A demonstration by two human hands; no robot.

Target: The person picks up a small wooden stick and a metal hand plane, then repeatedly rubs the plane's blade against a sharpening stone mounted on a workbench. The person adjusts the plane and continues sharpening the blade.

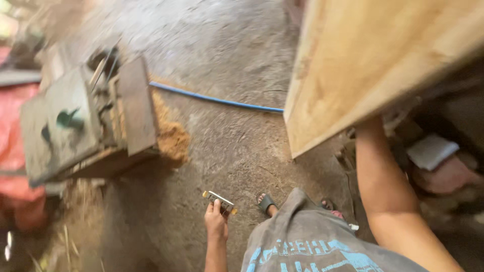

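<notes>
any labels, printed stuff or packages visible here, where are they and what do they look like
Print on the grey shirt: bottom centre, light blue block lettering across the fabric.
Small flat tool: in the left hand, lower centre; grey rectangle with yellow corners; any marking is too small to tell.
White flat thing: far right, among clutter; possibly a package or paper, too blurred to tell.
No signs or screens are in view. The right hand is hidden behind the wooden board.

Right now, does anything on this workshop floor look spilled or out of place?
Yes. A heap of sawdust has spilled on the floor against the grey machine. A blue hose trails loose across the floor toward the wooden board.
</notes>
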